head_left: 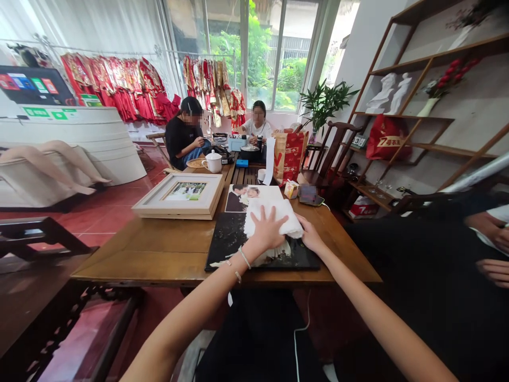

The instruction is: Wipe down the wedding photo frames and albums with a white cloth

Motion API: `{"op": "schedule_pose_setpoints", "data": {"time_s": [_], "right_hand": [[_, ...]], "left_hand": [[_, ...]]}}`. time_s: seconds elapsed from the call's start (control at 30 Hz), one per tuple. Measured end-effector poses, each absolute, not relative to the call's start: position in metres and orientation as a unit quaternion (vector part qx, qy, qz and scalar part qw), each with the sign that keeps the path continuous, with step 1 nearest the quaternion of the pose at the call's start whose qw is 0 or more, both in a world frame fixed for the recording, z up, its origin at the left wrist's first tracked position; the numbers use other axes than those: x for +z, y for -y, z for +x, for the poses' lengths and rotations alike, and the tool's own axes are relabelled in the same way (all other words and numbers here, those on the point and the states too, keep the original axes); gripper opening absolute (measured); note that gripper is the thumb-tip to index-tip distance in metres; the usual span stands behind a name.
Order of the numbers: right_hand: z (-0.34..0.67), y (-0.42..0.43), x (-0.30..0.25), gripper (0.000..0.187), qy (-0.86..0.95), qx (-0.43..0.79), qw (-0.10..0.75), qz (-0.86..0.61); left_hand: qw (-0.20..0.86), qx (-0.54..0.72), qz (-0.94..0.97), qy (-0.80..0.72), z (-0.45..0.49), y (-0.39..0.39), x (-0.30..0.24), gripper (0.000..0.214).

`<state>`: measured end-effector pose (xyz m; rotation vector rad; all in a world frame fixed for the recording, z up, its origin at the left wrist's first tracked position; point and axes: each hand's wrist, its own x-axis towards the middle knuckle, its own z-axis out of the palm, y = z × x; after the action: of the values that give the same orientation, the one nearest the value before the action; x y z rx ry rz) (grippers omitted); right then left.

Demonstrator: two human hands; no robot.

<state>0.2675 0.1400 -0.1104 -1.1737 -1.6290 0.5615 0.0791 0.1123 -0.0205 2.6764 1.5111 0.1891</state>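
My left hand lies flat with its fingers spread on a folded white towel. Under the towel is a black board with pale, torn-looking scraps on its near part. A couple's photo print covers the far part of the board and is partly hidden by the towel. At the board's right edge, beside the towel, my right hand is closed on the edge, though some of its fingers are hidden.
A framed photo lies left on the wooden table. Farther back are a white lidded cup, a red paper bag, a small carton and a phone. Two people sit beyond; another person's hands show at right.
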Motion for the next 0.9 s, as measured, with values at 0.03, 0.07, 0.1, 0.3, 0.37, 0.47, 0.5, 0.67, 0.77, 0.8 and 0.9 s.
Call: {"op": "schedule_pose_setpoints", "data": {"time_s": [0.03, 0.07, 0.1, 0.3, 0.37, 0.47, 0.5, 0.67, 0.77, 0.8, 0.9], "right_hand": [[0.267, -0.14, -0.11, 0.048, 0.675, 0.235, 0.505, -0.484], [0.267, -0.139, -0.109, 0.048, 0.675, 0.236, 0.506, -0.482], [0.267, -0.138, -0.108, 0.046, 0.676, 0.236, 0.505, -0.482], [0.266, -0.137, -0.104, 0.037, 0.681, 0.224, 0.49, -0.496], [0.265, -0.136, -0.103, 0.038, 0.682, 0.216, 0.487, -0.501], [0.265, -0.136, -0.103, 0.038, 0.689, 0.211, 0.484, -0.498], [0.265, -0.136, -0.103, 0.039, 0.691, 0.21, 0.482, -0.496], [0.265, -0.135, -0.102, 0.04, 0.695, 0.208, 0.477, -0.496], [0.264, -0.135, -0.101, 0.04, 0.692, 0.204, 0.477, -0.502], [0.264, -0.134, -0.101, 0.04, 0.689, 0.204, 0.478, -0.505], [0.264, -0.135, -0.102, 0.041, 0.679, 0.209, 0.48, -0.514]], "left_hand": [[0.029, 0.066, 0.872, -0.485, 0.078, -0.103, -0.022, 0.065], [0.029, 0.068, 0.877, -0.475, 0.075, -0.091, -0.023, 0.067], [0.031, 0.069, 0.884, -0.46, 0.071, -0.077, -0.025, 0.069], [0.051, 0.068, 0.894, -0.439, 0.035, 0.008, -0.035, 0.091], [0.056, 0.064, 0.885, -0.457, 0.024, 0.016, -0.034, 0.091], [0.062, 0.037, 0.878, -0.473, 0.012, -0.001, -0.025, 0.083], [0.059, 0.028, 0.875, -0.48, 0.009, -0.013, -0.021, 0.08], [0.053, 0.0, 0.875, -0.482, -0.002, -0.095, -0.008, 0.064], [0.059, 0.008, 0.879, -0.473, -0.009, -0.133, -0.007, 0.055], [0.057, 0.011, 0.876, -0.479, -0.011, -0.141, -0.007, 0.054], [0.042, 0.021, 0.865, -0.499, -0.016, -0.144, -0.007, 0.052]]}}
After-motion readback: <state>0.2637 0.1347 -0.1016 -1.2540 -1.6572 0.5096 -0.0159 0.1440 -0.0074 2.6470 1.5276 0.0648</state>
